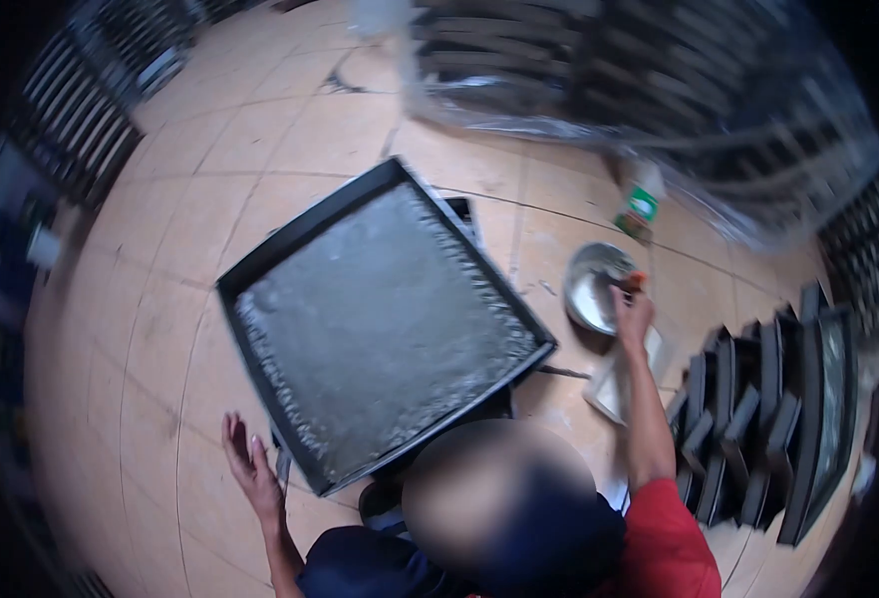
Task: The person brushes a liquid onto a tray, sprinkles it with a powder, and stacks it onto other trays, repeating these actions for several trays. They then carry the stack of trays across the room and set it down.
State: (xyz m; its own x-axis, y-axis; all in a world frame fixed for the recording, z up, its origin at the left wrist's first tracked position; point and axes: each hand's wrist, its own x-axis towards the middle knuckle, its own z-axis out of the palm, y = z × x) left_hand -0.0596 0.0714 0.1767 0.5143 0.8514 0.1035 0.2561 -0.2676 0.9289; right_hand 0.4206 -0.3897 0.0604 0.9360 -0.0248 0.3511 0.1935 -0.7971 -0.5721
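Observation:
A large square dark tray stands tilted across the middle of the head view. A smooth grey layer lies inside it, rough and whitish along the edges. My left hand is off the tray's lower left side, fingers apart and holding nothing. At the round metal bowl to the right, my right hand is closed on a small tool with an orange end. The tool's other end is over or in the bowl; blur hides its exact kind.
A pale flat piece lies below the bowl. Several dark frames stand stacked at the right. A green-labelled packet is on the tiled floor. Plastic-wrapped stacks fill the back; a slatted rack is at the far left.

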